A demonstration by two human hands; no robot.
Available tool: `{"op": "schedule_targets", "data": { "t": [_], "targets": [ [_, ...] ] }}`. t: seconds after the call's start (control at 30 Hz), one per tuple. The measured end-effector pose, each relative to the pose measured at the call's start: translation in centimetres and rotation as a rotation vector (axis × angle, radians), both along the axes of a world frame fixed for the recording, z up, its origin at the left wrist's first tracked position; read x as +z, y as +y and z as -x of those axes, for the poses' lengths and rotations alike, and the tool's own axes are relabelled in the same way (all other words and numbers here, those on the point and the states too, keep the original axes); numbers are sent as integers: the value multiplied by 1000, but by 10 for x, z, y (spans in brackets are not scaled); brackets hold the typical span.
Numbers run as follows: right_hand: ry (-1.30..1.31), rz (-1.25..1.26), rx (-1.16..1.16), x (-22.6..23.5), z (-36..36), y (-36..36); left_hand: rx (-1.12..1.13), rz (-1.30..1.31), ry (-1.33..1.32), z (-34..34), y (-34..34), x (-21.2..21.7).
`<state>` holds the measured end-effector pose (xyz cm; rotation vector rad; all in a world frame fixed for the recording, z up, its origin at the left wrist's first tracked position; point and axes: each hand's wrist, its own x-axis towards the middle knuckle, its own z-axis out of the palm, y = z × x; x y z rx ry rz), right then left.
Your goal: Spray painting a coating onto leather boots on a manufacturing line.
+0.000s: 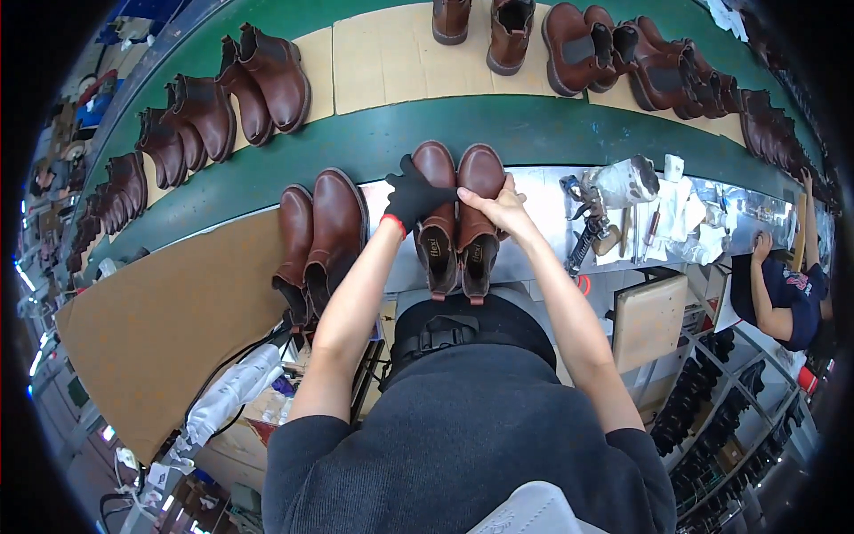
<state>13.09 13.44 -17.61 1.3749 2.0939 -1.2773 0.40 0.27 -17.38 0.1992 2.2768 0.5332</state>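
A pair of brown leather ankle boots, the left boot (433, 167) and the right boot (481, 169), stands side by side before me at the bench edge, toes pointing away. My left hand (414, 196), in a black glove with a red cuff, grips the left boot across its instep. Bare, my right hand (502, 207) is wrapped round the right boot, thumb over its front and fingers along the outer side, partly hidden. Just left of my left forearm stands another pair of brown boots (334, 214).
Brown boots (276, 80) line the green conveyor belt (382, 138) on cardboard. At right on the metal bench are a spray gun (584, 222), a plastic-wrapped container (627, 181) and crumpled white paper (707, 240). A cardboard sheet (169, 320) lies left. A co-worker (787, 294) is far right.
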Motion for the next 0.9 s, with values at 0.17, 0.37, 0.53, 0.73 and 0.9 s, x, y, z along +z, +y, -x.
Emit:
{"op": "schedule_targets", "data": {
  "t": [0.17,0.37,0.53,0.73,0.9],
  "targets": [
    [362,463,-19,32,-6,33,5,-218,-78,18,-23,16],
    [250,810,134,72,-18,64,-35,-557,-584,20,-24,112],
    [235,741,214,94,-12,57,72,-589,-518,11,-34,101],
    [296,671,161,74,-23,53,107,-500,-386,3,-32,110],
    [323,678,182,78,-24,53,89,-548,-297,-4,-33,107]
  ]
}}
